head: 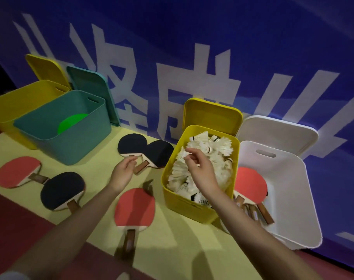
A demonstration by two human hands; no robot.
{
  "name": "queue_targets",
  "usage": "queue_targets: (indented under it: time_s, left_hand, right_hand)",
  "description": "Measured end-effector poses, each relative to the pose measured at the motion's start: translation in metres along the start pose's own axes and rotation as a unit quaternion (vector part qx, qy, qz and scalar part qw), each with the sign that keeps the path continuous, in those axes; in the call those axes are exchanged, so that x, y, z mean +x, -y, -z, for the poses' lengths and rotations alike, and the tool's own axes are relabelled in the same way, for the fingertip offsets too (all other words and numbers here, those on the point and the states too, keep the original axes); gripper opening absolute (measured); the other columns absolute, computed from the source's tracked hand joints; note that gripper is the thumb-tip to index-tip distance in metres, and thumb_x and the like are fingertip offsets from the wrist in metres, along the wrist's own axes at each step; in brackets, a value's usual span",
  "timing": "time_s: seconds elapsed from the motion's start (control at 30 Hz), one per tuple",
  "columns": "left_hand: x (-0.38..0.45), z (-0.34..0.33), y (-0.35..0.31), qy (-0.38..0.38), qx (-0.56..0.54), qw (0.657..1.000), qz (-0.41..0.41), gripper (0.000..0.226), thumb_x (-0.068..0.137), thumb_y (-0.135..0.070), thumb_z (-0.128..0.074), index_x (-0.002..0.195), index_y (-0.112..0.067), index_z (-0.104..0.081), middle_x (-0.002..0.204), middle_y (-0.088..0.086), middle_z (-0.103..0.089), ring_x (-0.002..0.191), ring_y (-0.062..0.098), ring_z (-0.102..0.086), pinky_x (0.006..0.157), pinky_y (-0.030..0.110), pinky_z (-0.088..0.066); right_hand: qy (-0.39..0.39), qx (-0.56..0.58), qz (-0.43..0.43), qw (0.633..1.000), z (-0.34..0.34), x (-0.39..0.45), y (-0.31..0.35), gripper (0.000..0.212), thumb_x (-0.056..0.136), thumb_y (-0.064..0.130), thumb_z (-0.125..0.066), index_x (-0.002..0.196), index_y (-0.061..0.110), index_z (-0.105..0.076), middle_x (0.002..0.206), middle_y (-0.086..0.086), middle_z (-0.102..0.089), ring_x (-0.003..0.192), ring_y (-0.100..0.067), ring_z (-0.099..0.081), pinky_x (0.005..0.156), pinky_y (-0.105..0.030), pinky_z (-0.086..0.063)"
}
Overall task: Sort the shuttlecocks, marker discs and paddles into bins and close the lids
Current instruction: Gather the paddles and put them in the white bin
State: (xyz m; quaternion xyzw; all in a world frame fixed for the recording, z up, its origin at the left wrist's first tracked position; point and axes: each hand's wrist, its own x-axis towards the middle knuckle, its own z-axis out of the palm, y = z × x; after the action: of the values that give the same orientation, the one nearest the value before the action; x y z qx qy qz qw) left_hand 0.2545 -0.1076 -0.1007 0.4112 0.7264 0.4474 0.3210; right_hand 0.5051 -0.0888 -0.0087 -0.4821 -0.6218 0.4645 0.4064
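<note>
The left hand [125, 172], fingers loosely curled and empty, hovers by two black paddles [145, 151] on the floor. Grip one handle firmly, then lift toward the white bin [277, 158]. The right hand [198, 168], fingers half-curled over the shuttlecock bin [184, 201]; whether it pinches anything, I cannot tell.

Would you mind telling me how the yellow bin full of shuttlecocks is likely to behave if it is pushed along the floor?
The yellow bin should probably slide rather than tip, since its base looks broad and flat. It is likely light for its size, being filled only with feathery shuttlecocks. Those are heaped near the rim, so a sharp shove might spill a few.
</note>
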Motion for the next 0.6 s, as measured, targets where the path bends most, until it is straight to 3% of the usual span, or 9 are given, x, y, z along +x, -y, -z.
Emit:
queue_targets:
  time_s: [0.13, 0.2, 0.27, 0.37, 0.43, 0.53, 0.6]
  left_hand:
    - [0.008, 0.052, 0.062, 0.015, 0.088, 0.995, 0.037, 0.027, 0.098, -0.011, -0.042, 0.119, -0.010, -0.060, 0.107, 0.008, -0.063, 0.094, 0.026, -0.059, 0.082, 0.033, -0.044]
    - [0.009, 0.077, 0.094, 0.023, 0.113, 0.992, 0.058, 0.027, 0.098, -0.011, -0.043, 0.118, -0.010, -0.061, 0.097, 0.011, -0.064, 0.081, 0.027, -0.057, 0.072, 0.032, -0.043]
    - [0.013, 0.104, 0.122, 0.019, 0.135, 0.989, 0.063, 0.028, 0.096, -0.012, -0.045, 0.118, -0.012, -0.062, 0.095, 0.012, -0.063, 0.085, 0.028, -0.059, 0.074, 0.032, -0.045]
    - [0.025, 0.149, 0.154, -0.001, 0.198, 0.977, 0.084, 0.030, 0.093, -0.015, -0.049, 0.120, -0.014, -0.063, 0.110, 0.012, -0.063, 0.102, 0.030, -0.058, 0.088, 0.041, -0.049]
    - [0.036, 0.176, 0.173, -0.009, 0.253, 0.963, 0.095, 0.032, 0.091, -0.017, -0.052, 0.121, -0.012, -0.062, 0.109, 0.015, -0.065, 0.101, 0.033, -0.059, 0.087, 0.044, -0.049]
    - [0.049, 0.211, 0.199, -0.016, 0.323, 0.939, 0.115, 0.036, 0.090, -0.019, -0.055, 0.124, -0.008, -0.058, 0.110, 0.021, -0.063, 0.107, 0.039, -0.055, 0.089, 0.046, -0.047]
    - [0.054, 0.226, 0.213, -0.028, 0.345, 0.929, 0.128, 0.042, 0.088, -0.023, -0.058, 0.128, -0.010, -0.054, 0.122, 0.022, -0.057, 0.118, 0.041, -0.046, 0.095, 0.049, -0.041]
  right_hand:
    - [0.087, -0.009, -0.041, 0.995, -0.089, -0.006, -0.001, 0.020, 0.094, 0.016, -0.052, 0.108, 0.026, -0.059, 0.090, -0.008, -0.065, 0.081, -0.018, -0.062, 0.071, -0.029, -0.049]
    - [0.112, -0.021, -0.061, 0.992, -0.134, -0.006, -0.011, 0.018, 0.094, 0.014, -0.051, 0.106, 0.024, -0.059, 0.088, -0.009, -0.064, 0.080, -0.019, -0.061, 0.068, -0.025, -0.047]
    - [0.118, -0.029, -0.101, 0.987, -0.170, -0.005, -0.033, 0.019, 0.092, 0.009, -0.051, 0.104, 0.018, -0.062, 0.080, -0.005, -0.062, 0.070, -0.013, -0.057, 0.061, -0.020, -0.043]
    - [0.101, -0.074, -0.176, 0.976, -0.204, -0.003, -0.073, 0.018, 0.092, 0.008, -0.051, 0.102, 0.013, -0.065, 0.080, 0.005, -0.061, 0.073, -0.009, -0.054, 0.067, -0.021, -0.043]
    - [0.058, -0.091, -0.239, 0.965, -0.213, -0.007, -0.091, 0.016, 0.093, 0.011, -0.052, 0.100, 0.010, -0.066, 0.090, -0.002, -0.065, 0.083, -0.015, -0.056, 0.073, -0.025, -0.043]
    - [0.002, -0.123, -0.305, 0.944, -0.217, -0.019, -0.110, 0.019, 0.092, 0.010, -0.052, 0.104, 0.005, -0.066, 0.103, -0.008, -0.066, 0.096, -0.022, -0.059, 0.077, -0.019, -0.048]
    - [-0.012, -0.212, -0.325, 0.921, -0.217, -0.028, -0.123, 0.029, 0.090, 0.021, -0.054, 0.114, 0.006, -0.064, 0.111, -0.013, -0.067, 0.102, -0.030, -0.061, 0.089, -0.032, -0.050]
